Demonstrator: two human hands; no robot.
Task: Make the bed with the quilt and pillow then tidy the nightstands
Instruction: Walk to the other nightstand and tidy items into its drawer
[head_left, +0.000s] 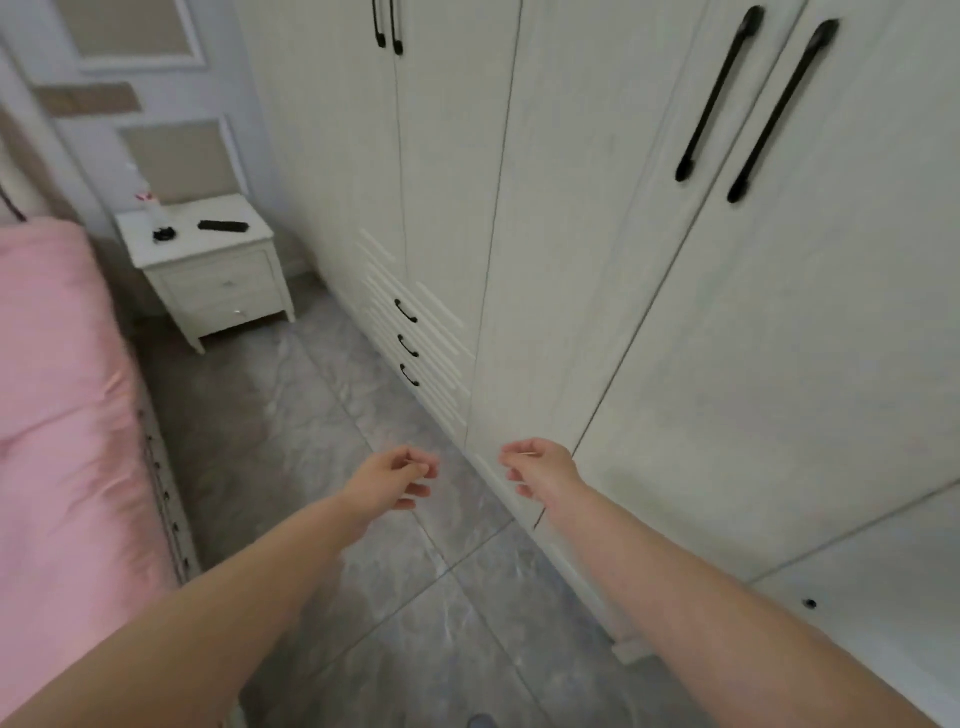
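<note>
A pink quilt (57, 395) covers the bed along the left edge. Beyond it a white nightstand (218, 291) stands against the wall. On its top lie a black remote (223, 226), a small dark object (164, 234) and a small vase with a pink flower (146, 203). My left hand (397, 475) and my right hand (535, 465) are stretched out over the grey floor, well short of the nightstand. Both have loosely curled fingers and hold nothing. No pillow is in view.
A tall white wardrobe (597, 234) with black handles and three low drawers (410, 343) runs along the right side. A grey tiled floor (291, 441) forms a narrow aisle between bed and wardrobe. A panelled white door (156, 104) stands behind the nightstand.
</note>
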